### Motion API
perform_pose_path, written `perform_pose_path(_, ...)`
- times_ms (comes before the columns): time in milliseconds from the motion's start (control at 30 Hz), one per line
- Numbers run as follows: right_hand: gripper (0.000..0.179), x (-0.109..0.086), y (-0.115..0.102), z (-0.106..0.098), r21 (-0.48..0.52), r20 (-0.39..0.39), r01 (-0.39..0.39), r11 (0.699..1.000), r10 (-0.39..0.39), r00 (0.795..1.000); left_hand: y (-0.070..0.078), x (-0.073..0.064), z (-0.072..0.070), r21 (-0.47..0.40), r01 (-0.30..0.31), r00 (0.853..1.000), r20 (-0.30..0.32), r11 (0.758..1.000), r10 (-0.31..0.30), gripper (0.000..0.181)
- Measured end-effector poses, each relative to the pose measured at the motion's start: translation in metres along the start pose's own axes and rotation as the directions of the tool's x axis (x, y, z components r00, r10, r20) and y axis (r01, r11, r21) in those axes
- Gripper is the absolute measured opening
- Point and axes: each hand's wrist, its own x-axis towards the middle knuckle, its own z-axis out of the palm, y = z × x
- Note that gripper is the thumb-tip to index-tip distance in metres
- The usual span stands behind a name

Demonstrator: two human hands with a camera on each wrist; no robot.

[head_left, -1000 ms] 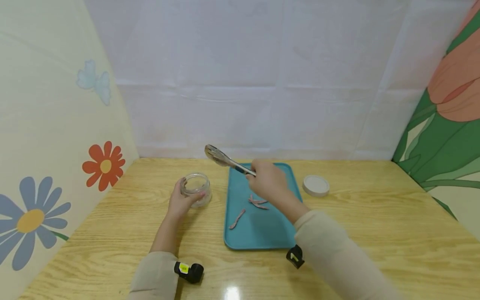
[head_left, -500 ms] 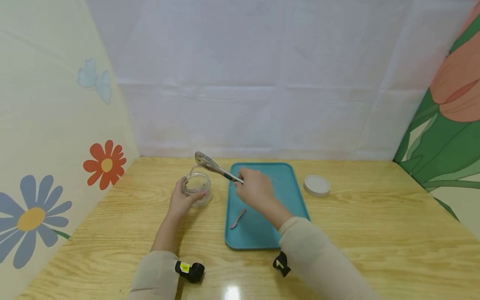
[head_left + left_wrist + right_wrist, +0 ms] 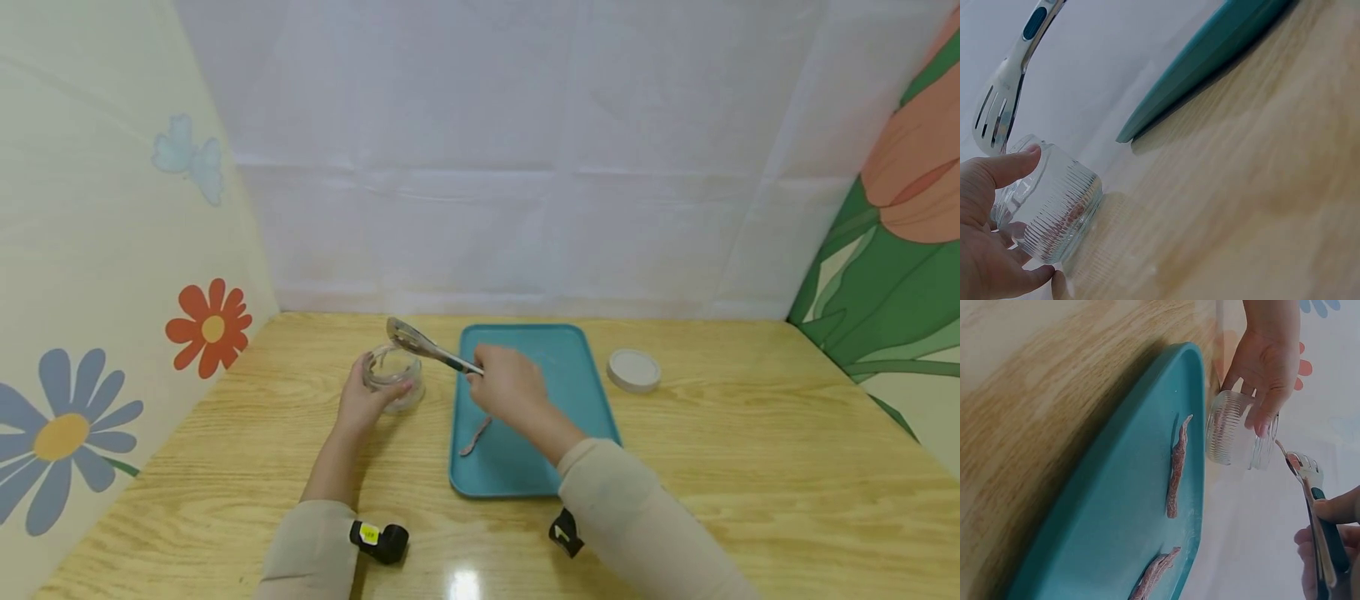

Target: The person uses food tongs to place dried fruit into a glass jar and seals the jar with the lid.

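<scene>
My left hand [image 3: 366,402] grips a ribbed glass jar [image 3: 1063,203] on the wooden table, thumb and fingers round its side. Some reddish-brown stuff shows through the jar's wall. My right hand [image 3: 510,379] holds metal tongs [image 3: 433,346] with dark grips, their slotted head over the jar's mouth. A thin strip [image 3: 1280,447] that looks like dried meat pokes out of the tongs' tips beside the jar's rim. On the blue-green tray [image 3: 558,354] lie two more wrinkled strips, a near one [image 3: 1177,469] and another [image 3: 1155,575]; the head view shows only one of them.
To the right of the tray a round white lid [image 3: 634,370] lies on the wooden table [image 3: 750,433]. A white sheet [image 3: 480,167] hangs behind the table, with flower-printed cloth at both sides. Small black cameras sit at both wrists.
My right hand has moved left and slightly down, bringing the tongs from above the tray to the jar's mouth with a strip in their tips. My left hand and the jar have stayed put.
</scene>
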Motion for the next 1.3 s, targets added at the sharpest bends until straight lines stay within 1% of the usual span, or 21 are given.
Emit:
perform_pose_path(200,0.018,-0.0014,-0.0020,0.0032,-0.007,0.035,-0.018,1.000,0.018,0.999,-0.0008,0.0005,0.0002,0.008,-0.002,1.000,0.003,1.000,0.001,0.093)
perform_pose_path(433,0.017,-0.0023,-0.0031,0.0058,-0.025,0.049,-0.022,0.999,0.023,0.999,-0.0012,0.0006,0.0007,0.012,-0.005,1.000,-0.001,1.000,0.005,0.091)
perform_pose_path(900,0.016,-0.0027,-0.0013,0.0076,-0.020,-0.006,0.004,1.000,-0.004,1.000,-0.0013,0.0016,-0.0006,0.010,0.002,1.000,0.000,1.000,-0.002,0.091)
perform_pose_path(1133,0.020,-0.0027,-0.0022,0.0069,-0.001,0.006,-0.032,1.000,0.032,0.999,-0.0027,0.0020,-0.0003,0.009,-0.015,1.000,0.005,1.000,0.015,0.088)
perform_pose_path(1300,0.022,-0.0029,-0.0008,0.0053,0.021,-0.016,-0.049,0.999,0.049,0.999,-0.0022,0.0016,-0.0011,0.018,-0.014,1.000,0.009,1.000,0.014,0.088)
